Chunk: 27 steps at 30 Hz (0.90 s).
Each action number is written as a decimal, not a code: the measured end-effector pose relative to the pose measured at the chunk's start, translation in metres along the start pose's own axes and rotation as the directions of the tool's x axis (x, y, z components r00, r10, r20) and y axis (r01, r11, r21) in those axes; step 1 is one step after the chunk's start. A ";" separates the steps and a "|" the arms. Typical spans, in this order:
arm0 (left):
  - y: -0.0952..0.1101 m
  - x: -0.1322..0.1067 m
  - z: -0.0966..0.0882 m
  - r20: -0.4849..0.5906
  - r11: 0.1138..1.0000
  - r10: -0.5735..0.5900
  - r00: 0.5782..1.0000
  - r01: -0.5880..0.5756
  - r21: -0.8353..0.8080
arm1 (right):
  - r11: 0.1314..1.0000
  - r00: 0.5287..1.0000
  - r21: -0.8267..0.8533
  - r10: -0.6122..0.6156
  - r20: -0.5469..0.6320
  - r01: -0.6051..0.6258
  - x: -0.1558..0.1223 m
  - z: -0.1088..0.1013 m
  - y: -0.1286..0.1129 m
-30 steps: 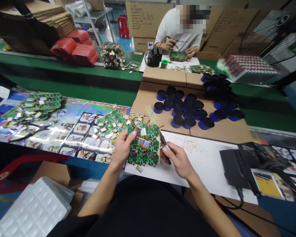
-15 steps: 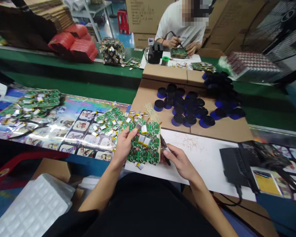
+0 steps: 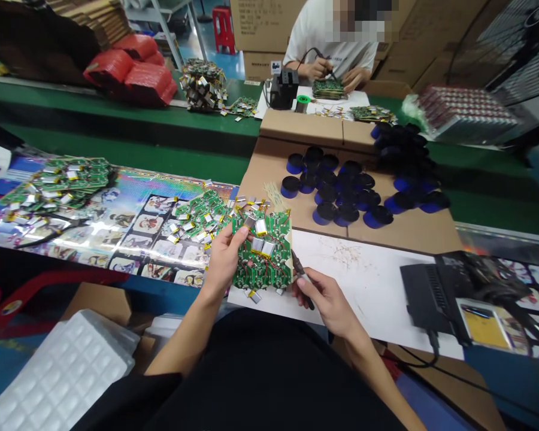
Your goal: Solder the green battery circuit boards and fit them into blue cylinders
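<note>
**Left stack:** a heap of green circuit boards (image 3: pixel 58 182) with small silver pouch cells lies on a printed plastic mat (image 3: pixel 130 190). A smaller heap lies just beside the hands.

**Below bench:** a white foam tray (image 3: pixel 58 371) rests on cardboard at lower left.

**Left hand:** the left hand (image 3: pixel 224 260) clamps the left edge of the workpiece between thumb and fingers.

**Workpiece:** a cluster of wired green boards (image 3: pixel 264 272) is held over the near edge of the mat and a paper sheet, with silver pouch cells on top.

**Handling:** the unit is likely light, with stiff boards and thin, fragile wires. The cells may shift. Take hold by bare board edges, never by wires or cells.

**Right hand:** the right hand (image 3: pixel 327 305) pinches a small dark hand tool (image 3: pixel 302 274), either pliers or tweezers (type unclear), its tip just beside the cluster's right edge.

**Hand spacing:** the hands stand apart, with the cluster between them.

**Work surface:** a white paper sheet (image 3: pixel 363 281) carries fine clippings. Behind it, a cardboard sheet (image 3: pixel 413 233) holds blue-and-black spools (image 3: pixel 326 212).

**Right end:** a black bench unit (image 3: pixel 424 296) stands on the mat, with its cable trailing down.

**Room:** across a green bench (image 3: pixel 117 99), a co-worker (image 3: pixel 332 30) works on boards among cartons.
</note>
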<state>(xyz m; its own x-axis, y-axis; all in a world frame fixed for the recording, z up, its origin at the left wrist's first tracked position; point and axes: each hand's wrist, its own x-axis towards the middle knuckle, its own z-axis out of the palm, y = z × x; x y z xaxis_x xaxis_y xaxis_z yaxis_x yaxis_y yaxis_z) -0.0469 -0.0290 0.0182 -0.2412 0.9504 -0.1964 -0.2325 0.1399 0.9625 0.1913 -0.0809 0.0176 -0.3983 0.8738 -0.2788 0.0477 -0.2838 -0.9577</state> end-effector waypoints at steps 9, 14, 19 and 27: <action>0.001 0.000 0.007 -0.021 0.996 -0.063 0.998 0.061 -0.066 | 0.864 0.968 0.492 -0.023 0.250 -0.106 0.006 0.013 0.012; 0.008 0.007 -0.003 -0.060 0.998 0.066 0.996 -0.064 0.027 | 0.998 0.987 0.059 -0.025 0.158 0.016 0.000 0.000 0.008; 0.011 0.012 -0.007 -0.094 0.988 0.149 0.984 -0.145 0.053 | 0.996 0.993 -0.081 0.057 0.102 -0.049 -0.011 0.002 0.013; 0.007 0.015 -0.010 -0.069 0.989 0.139 0.988 -0.135 0.052 | 0.985 0.998 -0.170 0.024 0.057 -0.014 -0.007 0.005 0.022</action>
<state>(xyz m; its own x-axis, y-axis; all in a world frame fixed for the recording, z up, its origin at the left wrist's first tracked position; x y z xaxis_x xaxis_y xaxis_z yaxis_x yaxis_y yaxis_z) -0.0616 -0.0170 0.0198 -0.3351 0.9393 -0.0735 -0.1486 0.0243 0.9886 0.1908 -0.0955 -0.0009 -0.4481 0.8430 -0.2974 0.2086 -0.2249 -0.9518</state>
